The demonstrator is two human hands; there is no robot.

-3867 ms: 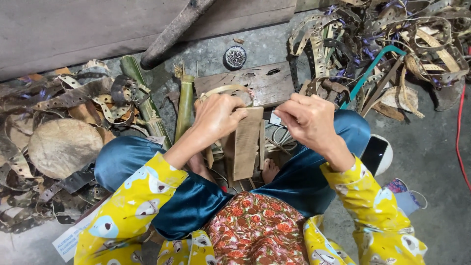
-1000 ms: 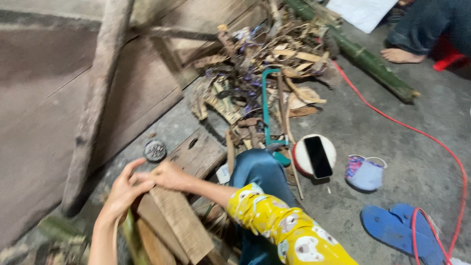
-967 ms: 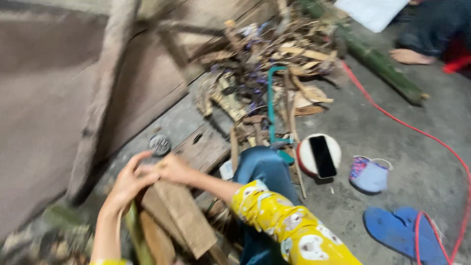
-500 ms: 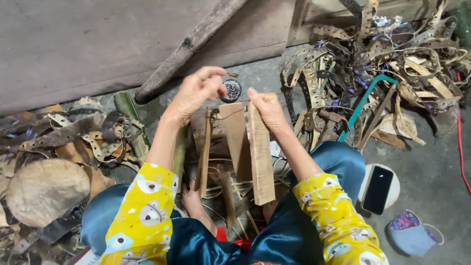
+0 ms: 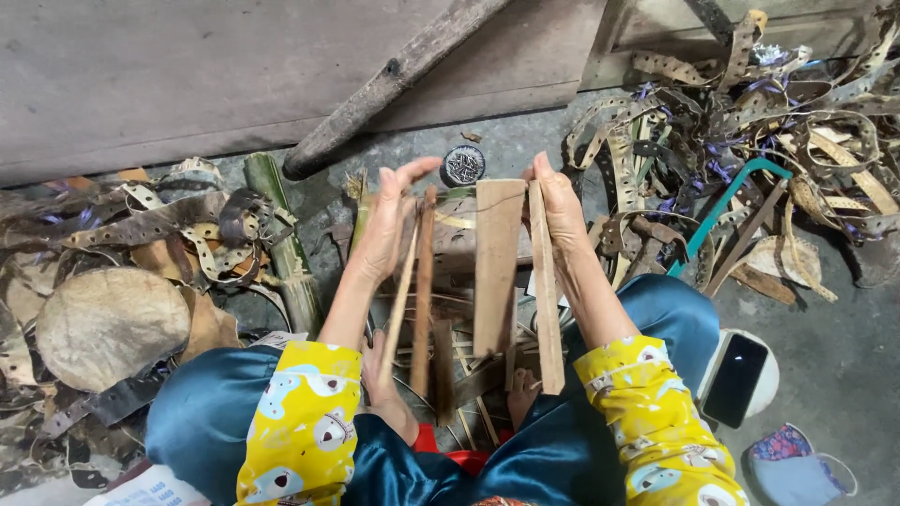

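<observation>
Bamboo slats (image 5: pixel 497 262) stand pressed between both hands' flat, unclenched fingers (image 5: pixel 398 201) above littered concrete floor (image 5: pixel 825 356).

Two hands, left (image 5: pixel 389 225) and right (image 5: pixel 560 201), held four wooden slats (image 5: pixel 497 262), one phone (image 5: pixel 735 379), one round tin (image 5: pixel 463 165).

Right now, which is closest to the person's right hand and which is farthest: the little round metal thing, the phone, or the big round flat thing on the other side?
From the right hand:
1. Round metal thing, just up and left of the fingertips.
2. Phone, lower right, by the knee.
3. Big round flat thing, far across, past the left hand.
</observation>
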